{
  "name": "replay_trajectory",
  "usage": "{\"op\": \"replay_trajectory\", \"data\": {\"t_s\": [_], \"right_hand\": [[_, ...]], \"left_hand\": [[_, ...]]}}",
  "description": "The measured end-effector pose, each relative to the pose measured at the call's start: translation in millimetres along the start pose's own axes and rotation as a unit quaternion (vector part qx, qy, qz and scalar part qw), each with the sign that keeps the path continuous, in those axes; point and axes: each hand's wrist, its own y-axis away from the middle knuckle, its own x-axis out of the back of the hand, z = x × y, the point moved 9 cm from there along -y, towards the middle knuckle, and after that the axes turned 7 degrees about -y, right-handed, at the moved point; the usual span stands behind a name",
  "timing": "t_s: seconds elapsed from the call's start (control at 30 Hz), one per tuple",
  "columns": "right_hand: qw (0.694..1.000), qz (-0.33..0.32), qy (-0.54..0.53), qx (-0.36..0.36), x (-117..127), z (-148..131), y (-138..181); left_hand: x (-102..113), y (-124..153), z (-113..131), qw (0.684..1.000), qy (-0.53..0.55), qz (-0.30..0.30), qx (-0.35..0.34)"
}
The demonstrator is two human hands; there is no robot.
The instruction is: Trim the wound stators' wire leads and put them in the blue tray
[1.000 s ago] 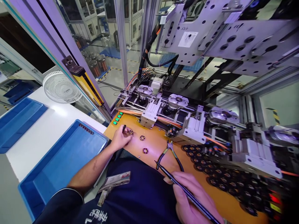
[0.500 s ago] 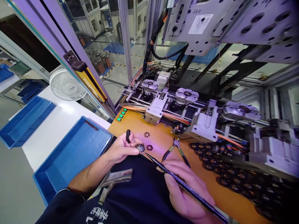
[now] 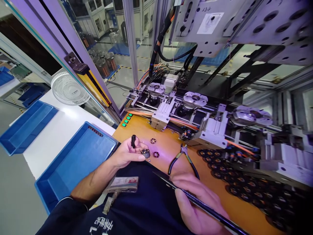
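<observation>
My left hand (image 3: 129, 152) is closed, pinching a small round motor stator (image 3: 145, 153) with a grey rim and dark slots between thumb and fingers. A short black cap-like tube (image 3: 133, 141) stands up from the same hand. My right hand (image 3: 198, 199) is wrapped round a long, thin, black pen-like tool (image 3: 195, 199), whose tapered tip points towards the stator but is apart from it. Two loose ring-shaped cores, a far one (image 3: 153, 141) and a near one (image 3: 156, 154), lie on the orange tabletop (image 3: 168, 143) beside my left hand.
Open cutting pliers (image 3: 184, 156) lie ahead of my right hand. Many dark stators (image 3: 246, 186) sit in rows at right. Machine fixtures (image 3: 195, 100) line the back of the table. At left are a blue tray (image 3: 66, 169), another blue tray (image 3: 24, 127) and a white fan (image 3: 69, 88).
My right hand has drawn the black tool back, down and to the right, so its tip is farther from the stator. My left hand keeps its hold, almost unmoved.
</observation>
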Motion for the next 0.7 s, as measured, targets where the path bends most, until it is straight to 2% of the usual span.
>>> {"op": "replay_trajectory", "data": {"t_s": [0.13,0.2,0.3,0.4,0.5,0.6,0.7], "right_hand": [[1.0,0.023,0.014,-0.008,11.5,1.1,10.6],[0.999,0.03,0.028,-0.015,15.3,2.0,15.7],[0.996,0.056,0.062,-0.024,23.3,0.7,21.7],[0.991,0.092,0.09,-0.033,32.8,-2.1,27.0],[0.989,0.101,0.102,-0.044,36.5,-1.8,31.8],[0.989,0.088,0.111,-0.042,34.9,-2.4,34.0],[0.989,0.091,0.11,-0.041,36.1,-4.1,34.4]], "left_hand": [[32.5,-34.8,-15.8,0.982,-0.164,0.088,-0.036],[47.0,-50.2,-24.4,0.962,-0.236,0.13,-0.042],[54.9,-58.1,-27.0,0.929,-0.327,0.166,-0.058],[40.2,-52.6,-15.3,0.902,-0.391,0.154,-0.101],[11.1,-51.1,-7.4,0.885,-0.434,0.1,-0.14],[-12.1,-60.8,-13.9,0.875,-0.458,0.051,-0.152],[-20.4,-72.9,-24.8,0.874,-0.46,0.036,-0.149]]}}
